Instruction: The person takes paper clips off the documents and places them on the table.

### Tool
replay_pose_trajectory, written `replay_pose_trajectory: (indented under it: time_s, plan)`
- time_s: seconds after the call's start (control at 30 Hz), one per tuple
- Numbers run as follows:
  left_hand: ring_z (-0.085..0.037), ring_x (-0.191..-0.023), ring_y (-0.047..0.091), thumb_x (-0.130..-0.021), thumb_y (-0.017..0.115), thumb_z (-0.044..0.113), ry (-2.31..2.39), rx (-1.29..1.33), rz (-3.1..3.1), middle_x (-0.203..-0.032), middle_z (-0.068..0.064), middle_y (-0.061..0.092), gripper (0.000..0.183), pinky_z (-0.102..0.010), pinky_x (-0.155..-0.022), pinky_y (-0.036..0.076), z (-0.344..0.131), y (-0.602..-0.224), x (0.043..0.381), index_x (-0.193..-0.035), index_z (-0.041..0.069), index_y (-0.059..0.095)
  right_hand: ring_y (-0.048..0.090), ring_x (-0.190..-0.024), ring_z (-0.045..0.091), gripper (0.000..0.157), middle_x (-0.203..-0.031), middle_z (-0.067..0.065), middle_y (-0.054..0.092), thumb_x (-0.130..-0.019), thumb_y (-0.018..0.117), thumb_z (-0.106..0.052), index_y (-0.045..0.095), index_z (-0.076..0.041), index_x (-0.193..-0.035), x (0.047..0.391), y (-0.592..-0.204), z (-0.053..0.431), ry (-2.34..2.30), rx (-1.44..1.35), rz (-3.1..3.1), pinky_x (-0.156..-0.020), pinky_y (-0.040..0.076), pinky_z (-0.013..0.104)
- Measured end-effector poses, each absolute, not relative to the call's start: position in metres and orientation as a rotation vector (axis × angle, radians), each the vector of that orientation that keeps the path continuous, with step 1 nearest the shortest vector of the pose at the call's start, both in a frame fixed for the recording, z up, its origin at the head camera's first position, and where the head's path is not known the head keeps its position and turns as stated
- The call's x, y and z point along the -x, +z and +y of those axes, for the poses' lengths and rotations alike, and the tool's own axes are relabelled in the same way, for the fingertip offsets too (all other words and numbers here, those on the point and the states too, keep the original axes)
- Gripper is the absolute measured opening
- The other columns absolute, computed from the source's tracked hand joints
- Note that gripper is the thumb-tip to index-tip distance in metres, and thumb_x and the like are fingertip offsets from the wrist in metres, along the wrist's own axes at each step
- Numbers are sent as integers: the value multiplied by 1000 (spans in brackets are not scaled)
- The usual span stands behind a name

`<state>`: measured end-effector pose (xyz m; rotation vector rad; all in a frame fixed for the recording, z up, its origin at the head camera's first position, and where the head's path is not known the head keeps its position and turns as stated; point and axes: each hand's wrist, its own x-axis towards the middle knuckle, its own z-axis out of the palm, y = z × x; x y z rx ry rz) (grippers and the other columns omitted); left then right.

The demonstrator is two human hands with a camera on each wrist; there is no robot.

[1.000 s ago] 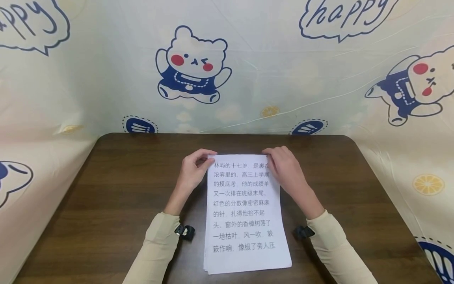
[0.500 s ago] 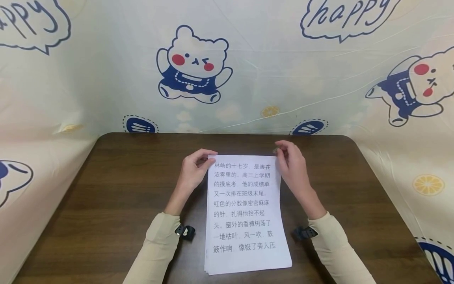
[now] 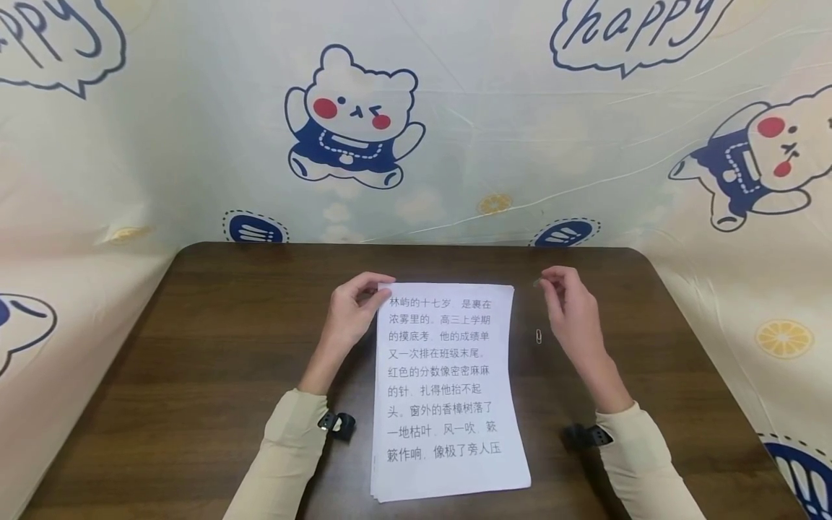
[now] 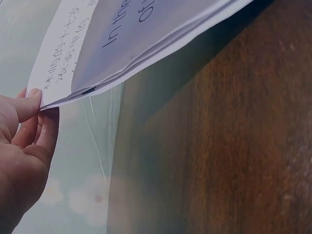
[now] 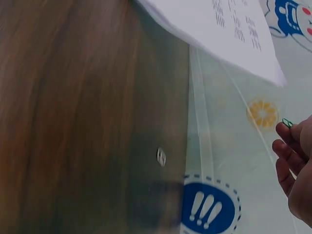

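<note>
A stack of printed paper sheets [image 3: 442, 375] with Chinese text faces up in the middle of the head view. My left hand [image 3: 353, 307] pinches its top left corner between thumb and fingers. In the left wrist view the sheets [image 4: 146, 53] show layered edges, and large English letters are visible on one. To the right of the stack, apart from it, my right hand [image 3: 578, 310] pinches a small green paper clip [image 5: 287, 123] at its fingertips. Another paper clip [image 3: 538, 336], pale in colour, lies on the table between the stack and my right hand.
The dark wooden table [image 3: 214, 375] extends on both sides of the stack. A printed cloth [image 3: 468, 144] with cartoon bears hangs behind and beside it. Dark straps with small devices [image 3: 338, 425] sit at both wrists.
My right hand has left the stack's top right corner and moved right with the green paper clip. The pale paper clip on the table has come into view. My left hand keeps its place.
</note>
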<state>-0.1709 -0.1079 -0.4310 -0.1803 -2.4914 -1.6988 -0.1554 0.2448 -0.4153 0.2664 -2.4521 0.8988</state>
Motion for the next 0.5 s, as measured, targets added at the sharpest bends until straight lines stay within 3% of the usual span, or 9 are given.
replay_pose_trajectory:
  time_s: [0.17, 0.5]
  plan:
    - [-22, -97, 62, -94, 70, 13, -1696, 170, -2494, -111, -9, 70, 20, -37, -90, 57, -108, -431, 171, -114, 15, 73, 57, -77, 17, 19, -96, 16, 70, -97, 63, -5, 60, 1, -115, 153, -421, 264, 858, -219, -2480, -68, 38, 5]
    - [-21, -94, 63, -95, 70, 14, -1687, 203, -2477, -108, -9, 71, 19, -13, -77, 51, -109, -432, 171, -114, 14, 73, 60, -77, 23, 13, -89, 17, 71, -96, 64, -4, 64, 1, -108, 146, -435, 290, 796, -144, -2589, -68, 38, 8]
